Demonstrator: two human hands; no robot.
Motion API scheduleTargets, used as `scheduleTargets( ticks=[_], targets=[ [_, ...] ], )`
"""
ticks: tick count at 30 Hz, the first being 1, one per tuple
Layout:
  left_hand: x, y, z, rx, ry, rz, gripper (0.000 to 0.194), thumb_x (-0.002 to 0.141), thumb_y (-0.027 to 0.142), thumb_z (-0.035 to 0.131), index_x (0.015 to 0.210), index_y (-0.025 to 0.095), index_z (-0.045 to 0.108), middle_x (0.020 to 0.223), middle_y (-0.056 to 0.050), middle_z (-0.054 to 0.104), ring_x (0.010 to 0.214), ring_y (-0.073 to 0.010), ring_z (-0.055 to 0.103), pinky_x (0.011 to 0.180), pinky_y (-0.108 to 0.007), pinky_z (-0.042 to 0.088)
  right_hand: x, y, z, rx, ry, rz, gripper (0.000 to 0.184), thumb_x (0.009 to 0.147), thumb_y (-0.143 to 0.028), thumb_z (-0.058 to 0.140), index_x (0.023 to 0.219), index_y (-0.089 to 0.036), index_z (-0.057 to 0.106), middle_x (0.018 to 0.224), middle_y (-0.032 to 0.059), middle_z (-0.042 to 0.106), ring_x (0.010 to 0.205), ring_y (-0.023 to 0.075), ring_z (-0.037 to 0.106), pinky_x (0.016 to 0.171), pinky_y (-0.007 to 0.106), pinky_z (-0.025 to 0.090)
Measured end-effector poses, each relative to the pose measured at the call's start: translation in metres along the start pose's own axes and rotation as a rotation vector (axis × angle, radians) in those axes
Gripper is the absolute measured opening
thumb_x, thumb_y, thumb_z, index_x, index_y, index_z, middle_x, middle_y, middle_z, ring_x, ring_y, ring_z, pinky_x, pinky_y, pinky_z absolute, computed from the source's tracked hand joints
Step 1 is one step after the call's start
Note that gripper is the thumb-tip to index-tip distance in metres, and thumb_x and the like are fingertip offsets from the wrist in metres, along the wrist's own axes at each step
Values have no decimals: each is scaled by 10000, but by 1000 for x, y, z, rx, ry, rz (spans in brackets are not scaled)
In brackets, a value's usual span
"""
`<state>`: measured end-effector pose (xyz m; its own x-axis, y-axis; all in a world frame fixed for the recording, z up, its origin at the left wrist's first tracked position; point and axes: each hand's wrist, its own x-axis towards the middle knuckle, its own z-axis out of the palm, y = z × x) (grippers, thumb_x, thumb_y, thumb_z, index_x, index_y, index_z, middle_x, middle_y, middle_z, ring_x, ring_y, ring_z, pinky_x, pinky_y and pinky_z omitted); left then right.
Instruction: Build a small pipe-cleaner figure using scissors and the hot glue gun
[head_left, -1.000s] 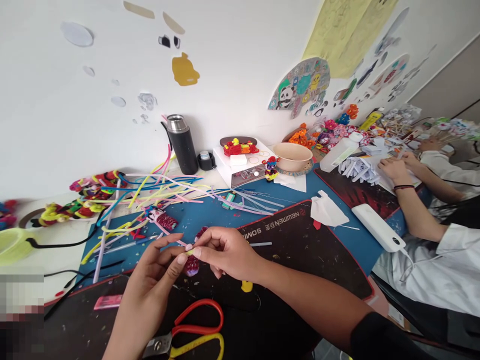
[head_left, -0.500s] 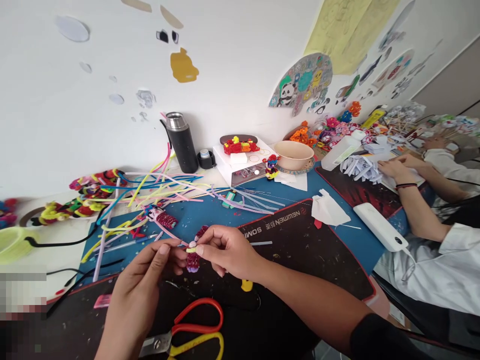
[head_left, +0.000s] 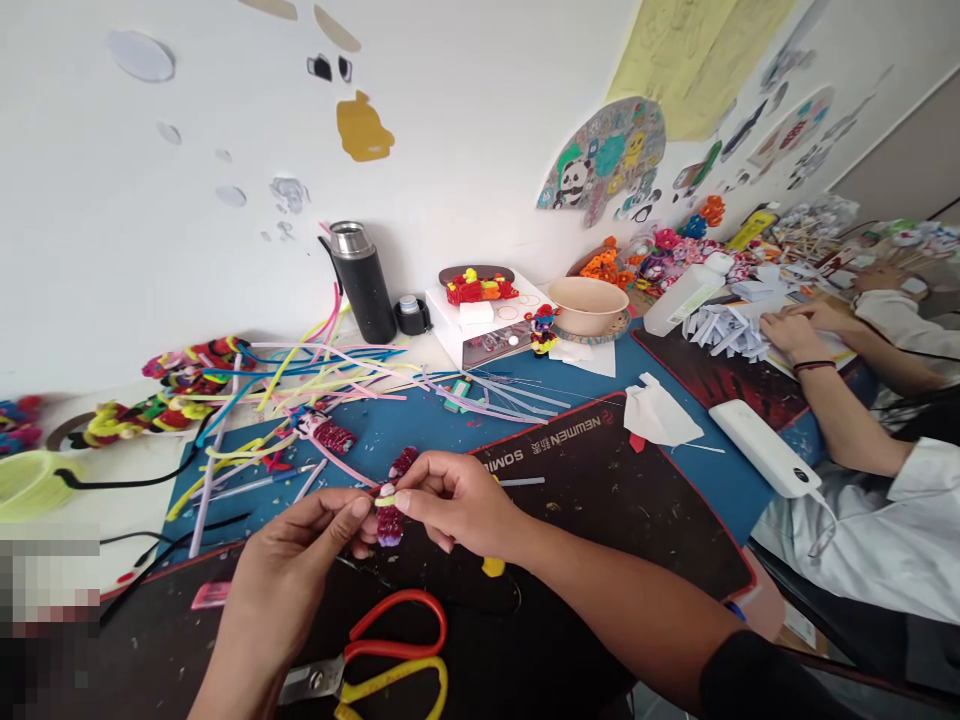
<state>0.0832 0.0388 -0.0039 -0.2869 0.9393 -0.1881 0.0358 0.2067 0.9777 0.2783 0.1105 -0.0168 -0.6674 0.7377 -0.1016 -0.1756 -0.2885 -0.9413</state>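
Between my two hands is a small pipe-cleaner doll with a dark red glittery body, a pale head, a yellow band and a purple lower end. My left hand pinches it from the left, thumb against forefinger. From the right, my right hand grips its upper part between thumb and forefinger. Just behind it lies another dark red glittery piece, partly covered by my right hand. Scissors with one red and one yellow handle lie below my hands on the black mat.
Loose pipe cleaners spread over the blue table cover, near a finished-looking doll. A black thermos stands by the wall. A beige bowl sits behind the mat. On the right, a co-worker's hands rest beside paper strips and a white power bank.
My left fingers have moved in slightly and now pinch at the doll's left side. My right hand keeps its grip. The view has shifted a little.
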Motion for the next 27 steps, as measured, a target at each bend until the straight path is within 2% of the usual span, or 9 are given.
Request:
scheduleTargets(
  ticks=[7,11,16,27],
  targets=[
    [-4,-12,-11,125,65,97,430,835,634,858,1052,262,865,899,-42,851,775,-235,786,743,-313,664,-2,-2,1,1,11,3,402,884,-533,868,930,-191,663,569,-107,564,370,72,473,372,204,325],
    [-9,-9,-13,281,76,233,352,863,612,836,993,286,857,962,-27,867,847,-236,809,821,-295,649,-4,-6,2,-9,8,4,419,877,-551,867,927,-191,657,558,-111,553,369,72,469,373,203,322],
    [-11,-2,-10,405,42,421,271,935,564,769,961,304,842,908,-6,856,804,-218,797,791,-276,627,-6,-9,4,-34,-4,12,394,891,-536,839,927,-195,645,540,-118,540,369,71,466,388,201,328],
    [-14,6,-17,538,-35,608,144,961,444,748,988,339,843,941,-24,869,815,-245,809,842,-310,623,-12,-11,4,-57,-24,31,373,903,-513,836,913,-202,631,529,-117,526,378,78,472,405,202,334]
  ],
)
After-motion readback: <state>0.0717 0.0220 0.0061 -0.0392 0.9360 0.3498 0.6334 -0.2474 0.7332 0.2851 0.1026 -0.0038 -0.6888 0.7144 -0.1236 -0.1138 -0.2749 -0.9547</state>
